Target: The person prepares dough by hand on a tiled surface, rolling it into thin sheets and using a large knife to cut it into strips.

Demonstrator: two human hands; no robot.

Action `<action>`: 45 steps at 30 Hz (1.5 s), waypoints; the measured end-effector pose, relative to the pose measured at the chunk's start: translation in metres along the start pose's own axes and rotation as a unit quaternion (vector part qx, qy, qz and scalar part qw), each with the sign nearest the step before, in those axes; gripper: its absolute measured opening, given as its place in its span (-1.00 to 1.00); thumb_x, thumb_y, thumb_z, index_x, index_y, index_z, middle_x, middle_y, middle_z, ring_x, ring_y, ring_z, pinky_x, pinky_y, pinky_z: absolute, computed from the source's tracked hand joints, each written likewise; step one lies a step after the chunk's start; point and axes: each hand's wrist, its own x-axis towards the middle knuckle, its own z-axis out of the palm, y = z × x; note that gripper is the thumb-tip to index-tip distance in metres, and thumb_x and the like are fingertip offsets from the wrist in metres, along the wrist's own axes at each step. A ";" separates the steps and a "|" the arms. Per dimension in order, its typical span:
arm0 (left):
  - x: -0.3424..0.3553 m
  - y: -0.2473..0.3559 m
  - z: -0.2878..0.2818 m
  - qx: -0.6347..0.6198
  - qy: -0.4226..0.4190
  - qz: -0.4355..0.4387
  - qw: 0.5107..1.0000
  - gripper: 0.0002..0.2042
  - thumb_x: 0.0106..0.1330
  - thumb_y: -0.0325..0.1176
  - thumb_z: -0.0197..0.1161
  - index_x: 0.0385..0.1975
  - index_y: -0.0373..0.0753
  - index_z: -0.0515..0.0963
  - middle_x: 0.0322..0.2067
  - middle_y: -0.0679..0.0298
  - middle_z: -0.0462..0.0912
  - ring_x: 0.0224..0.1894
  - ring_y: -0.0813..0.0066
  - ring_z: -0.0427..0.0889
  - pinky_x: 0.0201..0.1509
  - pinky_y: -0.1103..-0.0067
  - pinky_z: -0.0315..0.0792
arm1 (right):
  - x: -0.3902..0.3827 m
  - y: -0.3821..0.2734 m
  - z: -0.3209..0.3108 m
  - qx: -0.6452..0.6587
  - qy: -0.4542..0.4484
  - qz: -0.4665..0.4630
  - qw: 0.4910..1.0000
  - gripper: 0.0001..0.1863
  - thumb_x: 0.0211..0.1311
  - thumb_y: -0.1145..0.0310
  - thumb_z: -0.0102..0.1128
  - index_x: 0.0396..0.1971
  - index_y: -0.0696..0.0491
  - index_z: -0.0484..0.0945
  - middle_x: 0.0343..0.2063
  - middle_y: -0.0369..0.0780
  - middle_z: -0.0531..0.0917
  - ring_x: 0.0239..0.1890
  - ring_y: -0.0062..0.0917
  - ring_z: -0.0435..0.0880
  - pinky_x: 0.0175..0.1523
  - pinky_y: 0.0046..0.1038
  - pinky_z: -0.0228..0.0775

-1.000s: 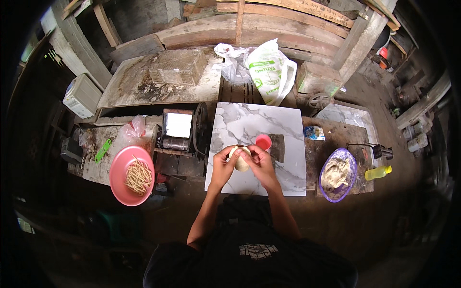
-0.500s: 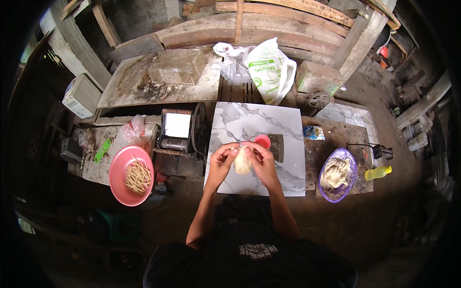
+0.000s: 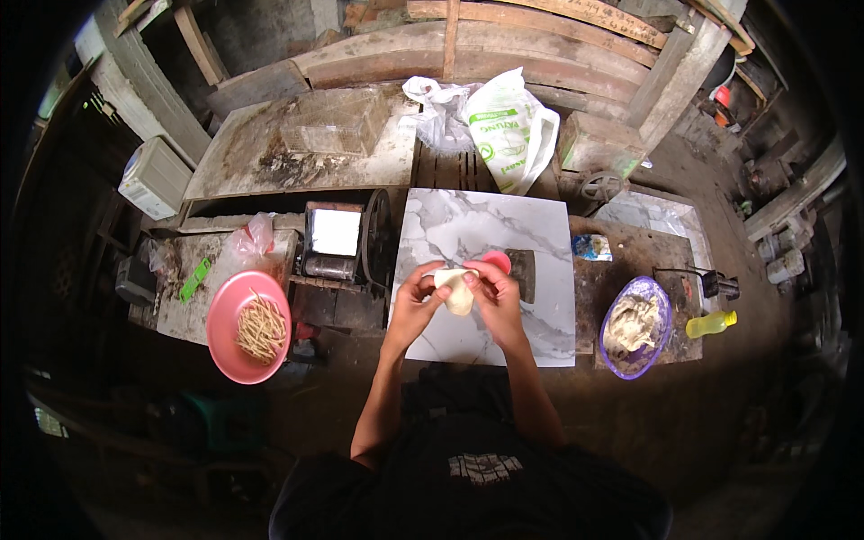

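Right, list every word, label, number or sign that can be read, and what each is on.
White bag: green lettering, partly legible, not copied here.
Blue packet: print too small to read.
Wooden plank: marks too blurred.
Black shirt: pale print too small.
White container: too blurred.

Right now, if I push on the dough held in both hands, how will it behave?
The dough is probably soft and floppy: it looks flattened and bent where the fingers pinch it, so a push would likely dent or fold it. Lacking a round ball shape, it seems unlikely to roll.
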 end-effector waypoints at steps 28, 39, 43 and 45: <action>-0.014 0.006 0.022 0.161 0.112 0.036 0.980 -0.81 0.22 -0.32 0.01 -0.46 -0.35 0.39 -0.62 0.34 0.44 -0.56 0.72 0.33 -0.50 0.74 0.25 | -0.014 0.002 0.007 -0.039 -0.020 0.015 0.999 -0.86 0.03 0.43 0.12 -0.42 0.19 0.48 -0.59 -0.38 0.45 -0.57 -0.82 0.31 -0.47 -0.77 0.15; -0.009 0.013 0.019 0.147 0.142 0.065 0.977 -0.79 0.23 -0.31 -0.01 -0.49 -0.35 0.39 -0.66 0.41 0.39 -0.60 0.77 0.27 -0.57 0.76 0.19 | -0.010 -0.009 0.004 -0.009 -0.027 0.044 0.999 -0.79 0.14 0.38 0.00 -0.38 0.25 0.48 -0.56 -0.34 0.51 -0.52 -0.78 0.40 -0.40 -0.74 0.24; -0.010 0.015 0.015 0.136 0.129 0.042 0.981 -0.77 0.24 -0.28 -0.02 -0.49 -0.34 0.40 -0.68 0.44 0.36 -0.62 0.78 0.24 -0.59 0.77 0.16 | -0.008 -0.004 0.001 -0.036 0.009 0.032 0.999 -0.77 0.15 0.36 -0.02 -0.36 0.24 0.48 -0.55 -0.33 0.51 -0.50 -0.77 0.41 -0.35 -0.73 0.26; -0.009 0.013 0.013 0.128 0.135 0.041 0.982 -0.77 0.24 -0.28 -0.02 -0.49 -0.34 0.40 -0.68 0.44 0.36 -0.62 0.79 0.23 -0.58 0.78 0.15 | -0.008 -0.002 0.003 -0.028 0.007 0.037 0.999 -0.78 0.14 0.37 0.00 -0.36 0.24 0.48 -0.54 -0.33 0.51 -0.49 -0.78 0.41 -0.35 -0.72 0.26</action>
